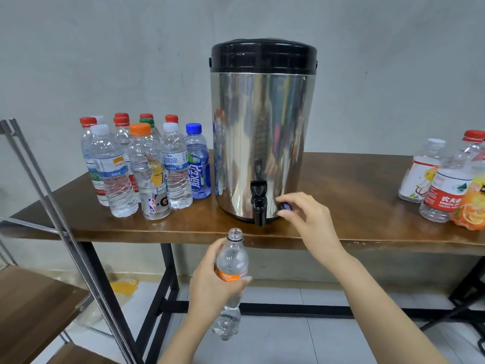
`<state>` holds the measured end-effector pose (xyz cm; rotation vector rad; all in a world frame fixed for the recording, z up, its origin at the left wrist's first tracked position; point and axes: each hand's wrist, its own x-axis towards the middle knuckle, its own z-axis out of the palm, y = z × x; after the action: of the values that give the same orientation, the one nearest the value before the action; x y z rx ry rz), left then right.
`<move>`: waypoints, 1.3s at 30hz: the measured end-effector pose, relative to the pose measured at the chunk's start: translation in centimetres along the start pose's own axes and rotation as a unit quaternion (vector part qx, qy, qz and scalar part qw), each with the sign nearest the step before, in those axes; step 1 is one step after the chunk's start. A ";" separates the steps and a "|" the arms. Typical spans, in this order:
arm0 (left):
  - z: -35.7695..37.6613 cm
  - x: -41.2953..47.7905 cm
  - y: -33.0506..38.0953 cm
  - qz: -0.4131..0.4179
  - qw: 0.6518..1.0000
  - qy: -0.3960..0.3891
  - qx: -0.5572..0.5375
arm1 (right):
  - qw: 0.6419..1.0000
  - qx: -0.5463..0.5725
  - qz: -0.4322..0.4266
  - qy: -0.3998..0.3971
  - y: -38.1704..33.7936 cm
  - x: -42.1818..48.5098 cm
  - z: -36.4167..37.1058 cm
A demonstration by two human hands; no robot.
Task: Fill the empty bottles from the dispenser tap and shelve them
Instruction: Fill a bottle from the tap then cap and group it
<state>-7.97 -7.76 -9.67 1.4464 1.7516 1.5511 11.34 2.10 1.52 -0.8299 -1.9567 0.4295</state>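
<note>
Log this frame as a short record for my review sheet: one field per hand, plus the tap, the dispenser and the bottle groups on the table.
left hand: grips uncapped orange-label bottle at its middle, below the table edge
right hand: pinches blue cap beside dispenser base
tap: black, no flow visible; bottle mouth below and left of spout
dispenser: steel, black lid on
left group: upright capped bottles
right group: capped bottles at table's right end

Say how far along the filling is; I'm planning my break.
Done: capped clear bottles left of the steel dispenser look full. In hand: left hand holds an uncapped orange-labelled bottle below the black tap; right hand pinches a blue cap. Left: right-side bottles, shelving.
</note>
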 end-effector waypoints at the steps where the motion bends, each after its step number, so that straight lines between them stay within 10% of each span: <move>1: -0.4 0.1 0.5 0.001 1.000 0.001 0.000 | 0.999 0.020 -0.032 -0.011 -1.5 0.2 0.2; 10: -2.7 0.2 2.5 0.014 1.000 -0.003 -0.001 | 0.966 0.046 -0.135 -0.217 -6.1 2.8 3.2; 23: -5.1 0.3 3.1 0.007 1.000 0.001 0.028 | 0.946 -0.135 -0.135 -0.264 -8.1 4.6 5.1; 39: -7.9 1.3 3.1 0.014 0.999 0.023 0.047 | 0.932 -0.090 -0.130 -0.327 -9.4 6.0 6.7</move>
<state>-13.55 -10.93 -3.98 1.4974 1.8619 1.5464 0.00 -0.11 7.50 -0.5594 -2.7188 0.4032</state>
